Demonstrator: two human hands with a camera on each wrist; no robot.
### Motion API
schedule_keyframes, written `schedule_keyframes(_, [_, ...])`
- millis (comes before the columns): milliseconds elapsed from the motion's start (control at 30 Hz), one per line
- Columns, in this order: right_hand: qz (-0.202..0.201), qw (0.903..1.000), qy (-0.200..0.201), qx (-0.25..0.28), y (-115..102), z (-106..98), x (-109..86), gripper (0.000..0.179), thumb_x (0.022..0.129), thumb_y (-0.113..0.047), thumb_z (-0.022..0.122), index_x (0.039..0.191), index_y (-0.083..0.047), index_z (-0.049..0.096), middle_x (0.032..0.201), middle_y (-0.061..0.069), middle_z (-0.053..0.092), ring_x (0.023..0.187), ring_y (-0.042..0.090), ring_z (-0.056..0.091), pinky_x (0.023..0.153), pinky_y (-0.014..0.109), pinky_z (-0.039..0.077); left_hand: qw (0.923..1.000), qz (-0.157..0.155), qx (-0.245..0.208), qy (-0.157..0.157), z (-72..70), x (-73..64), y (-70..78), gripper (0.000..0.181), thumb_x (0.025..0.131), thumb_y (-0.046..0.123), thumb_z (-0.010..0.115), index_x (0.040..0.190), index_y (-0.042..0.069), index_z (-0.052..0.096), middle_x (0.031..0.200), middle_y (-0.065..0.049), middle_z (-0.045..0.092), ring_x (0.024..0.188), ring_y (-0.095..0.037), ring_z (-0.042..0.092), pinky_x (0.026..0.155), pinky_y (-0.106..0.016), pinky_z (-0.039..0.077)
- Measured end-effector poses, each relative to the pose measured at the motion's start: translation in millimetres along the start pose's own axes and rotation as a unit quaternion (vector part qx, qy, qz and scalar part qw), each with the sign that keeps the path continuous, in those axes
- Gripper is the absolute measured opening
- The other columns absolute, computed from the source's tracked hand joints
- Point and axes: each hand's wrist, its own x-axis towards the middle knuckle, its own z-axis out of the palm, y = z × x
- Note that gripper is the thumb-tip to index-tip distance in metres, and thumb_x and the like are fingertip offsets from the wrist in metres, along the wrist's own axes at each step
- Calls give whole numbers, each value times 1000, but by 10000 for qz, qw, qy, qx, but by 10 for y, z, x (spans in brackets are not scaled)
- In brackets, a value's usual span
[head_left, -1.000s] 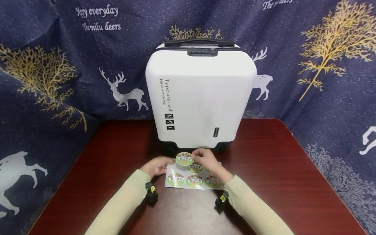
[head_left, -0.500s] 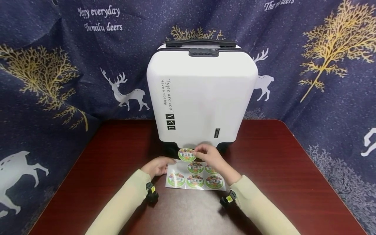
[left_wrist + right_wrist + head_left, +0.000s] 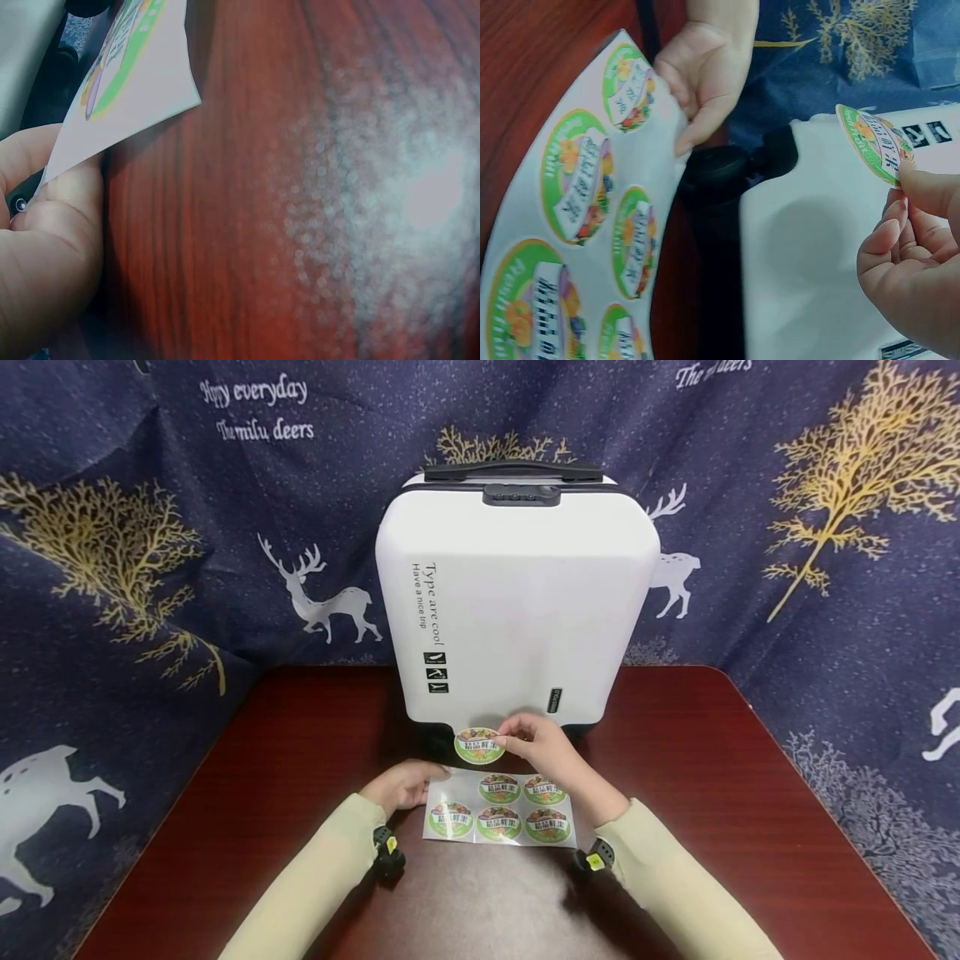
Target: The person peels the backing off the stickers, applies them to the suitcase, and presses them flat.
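The right hand has lifted farther from the sheet toward the suitcase, pinching a loose oval sticker between thumb and fingers before the suitcase's lower edge; whether it touches the suitcase I cannot tell. The left hand grips a corner of the sticker sheet, in front of the suitcase, with five stickers left on it. The labels read "Fresh fruit" and 精品鲜果. The suitcase front says "Type are cool" and "Have a nice trip". Beneath the suitcase is a glossy red-brown table; behind it, partly blocked by it, hangs a blue cloth lettered "The milu deers", with white deer and golden trees.
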Motion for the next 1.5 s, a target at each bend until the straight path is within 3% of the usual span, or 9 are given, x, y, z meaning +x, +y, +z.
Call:
schedule_keyframes(367, [-539,9980,315,58,-375,-168,8,14,97,-10,69,101,3,70,102,20,71,82,11,55,73,23,47,10000,43,12,20,1,-17,-5,29,102,3,49,125,-13,55,88,0,71,81,-9,70,80,-27,62])
schedule_keyframes(567, [-575,9972,464,124,-555,-250,38,14,97,-9,69,103,3,70,105,20,71,83,11,55,77,24,48,10000,21,-4,56,3,-11,-9,28,102,3,50,124,-12,56,87,0,72,81,-9,70,79,-26,62])
schedule_keyframes(1133, [-776,9909,1014,417,-826,-322,183,16,96,-14,71,102,1,74,87,-9,70,81,10,56,77,25,46,10000,68,30,-53,0,-33,-5,26,102,2,49,121,-12,57,84,1,71,79,-8,70,76,-25,61])
schedule_keyframes(1500, [-1035,9820,1422,682,-954,-335,271,18,96,-15,71,99,2,74,95,5,74,87,12,54,80,26,44,9999,83,80,-102,-12,-21,-13,32,102,3,48,128,-15,54,86,0,72,81,-9,71,78,-25,62])
